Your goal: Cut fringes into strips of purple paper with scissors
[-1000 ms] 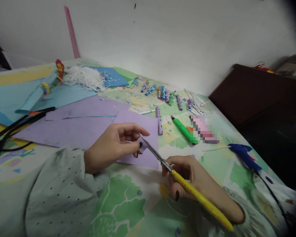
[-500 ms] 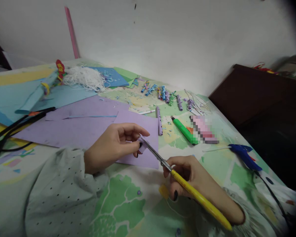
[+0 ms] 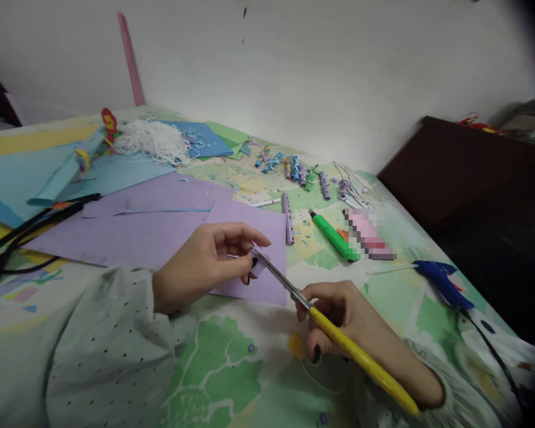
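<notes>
My left hand (image 3: 209, 258) pinches a small piece of purple paper (image 3: 259, 266) between thumb and fingers, over a purple sheet (image 3: 267, 229). My right hand (image 3: 343, 315) is closed around long scissors with yellow handles (image 3: 361, 356). Their metal blades point up and left, and the tips touch the small purple piece at my left fingertips. Part of the handles hides the right palm. Just beyond the hands, a rolled purple paper tube (image 3: 288, 219) with dark marks lies beside the sheet.
A green cutter (image 3: 334, 236) and a blue glue gun (image 3: 443, 282) lie at the right. Several small decorated rolls (image 3: 295, 168) sit farther back. White string (image 3: 154, 141), blue sheets (image 3: 203, 138) and black-handled scissors (image 3: 31, 229) are at the left.
</notes>
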